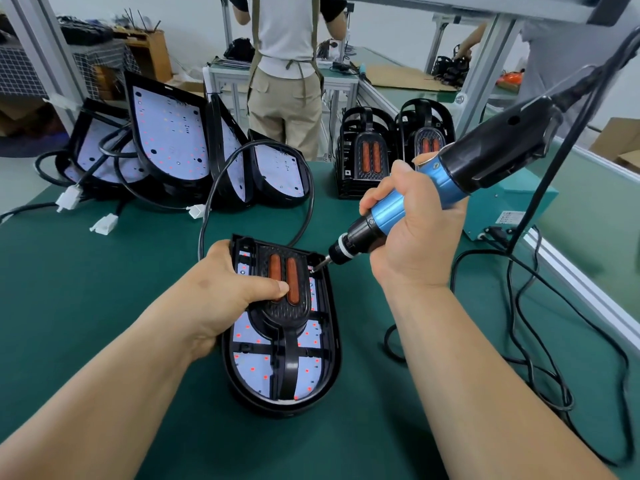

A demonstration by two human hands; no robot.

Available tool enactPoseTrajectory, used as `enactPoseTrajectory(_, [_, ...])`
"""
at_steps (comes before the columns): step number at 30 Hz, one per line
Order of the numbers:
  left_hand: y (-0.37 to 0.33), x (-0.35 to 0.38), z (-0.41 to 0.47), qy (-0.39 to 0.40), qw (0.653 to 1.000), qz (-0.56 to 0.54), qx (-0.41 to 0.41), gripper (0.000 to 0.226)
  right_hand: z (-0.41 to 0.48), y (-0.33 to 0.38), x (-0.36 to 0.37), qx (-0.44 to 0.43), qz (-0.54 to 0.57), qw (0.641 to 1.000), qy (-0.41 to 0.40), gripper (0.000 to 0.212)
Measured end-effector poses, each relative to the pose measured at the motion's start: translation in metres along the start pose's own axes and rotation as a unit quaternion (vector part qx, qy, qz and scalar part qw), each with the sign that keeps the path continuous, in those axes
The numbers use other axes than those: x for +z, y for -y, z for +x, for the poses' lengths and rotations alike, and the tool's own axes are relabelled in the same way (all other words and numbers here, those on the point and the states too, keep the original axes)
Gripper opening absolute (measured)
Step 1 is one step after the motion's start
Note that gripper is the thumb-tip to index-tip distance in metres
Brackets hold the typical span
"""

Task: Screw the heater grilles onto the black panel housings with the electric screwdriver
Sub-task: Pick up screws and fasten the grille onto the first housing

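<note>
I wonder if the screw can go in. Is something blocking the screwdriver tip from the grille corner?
Nothing visible. The right hand holds the electric screwdriver with its bit at the heater grille's far right corner. The left hand grips the black panel housing, thumb on the grille's middle, clear of the bit.

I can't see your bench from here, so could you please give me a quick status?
Left hand grips housing, thumb on grille. Right hand grips screwdriver, bit at grille's far-right corner. Nothing blocking it.

No legible text; white label [509, 216] on teal power box [540, 195] too blurred to read.
</note>
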State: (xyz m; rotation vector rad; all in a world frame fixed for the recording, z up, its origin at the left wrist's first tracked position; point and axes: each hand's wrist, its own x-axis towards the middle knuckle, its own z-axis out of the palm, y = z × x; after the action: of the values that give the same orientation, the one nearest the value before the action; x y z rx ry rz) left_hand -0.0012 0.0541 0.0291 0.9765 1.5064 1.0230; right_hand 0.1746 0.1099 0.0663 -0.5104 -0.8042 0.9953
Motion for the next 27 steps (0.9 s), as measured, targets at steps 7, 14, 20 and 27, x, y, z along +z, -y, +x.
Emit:
enactPoseTrajectory(7, [0.0,0.001,-0.001,0.0,1.0,-0.002,0.004,0.052,0.001,-0.002,-0.002,0.007,0.001,1.0,-0.01,0.025])
enactPoseTrajectory(14, [-0.003,0.003,-0.003,0.0,1.0,0.002,0.007,0.048,0.002,-0.003,-0.004,0.009,0.002,1.0,-0.017,0.023])
enactPoseTrajectory(20, [-0.006,0.004,-0.008,-0.003,1.0,0.008,-0.002,0.05,0.001,-0.005,-0.006,0.003,-0.006,1.0,-0.018,0.023])
enactPoseTrajectory(27, [-0.008,0.006,-0.011,-0.003,1.0,0.001,-0.014,0.05,0.005,-0.003,-0.02,0.036,0.056,0.995,-0.079,0.022])
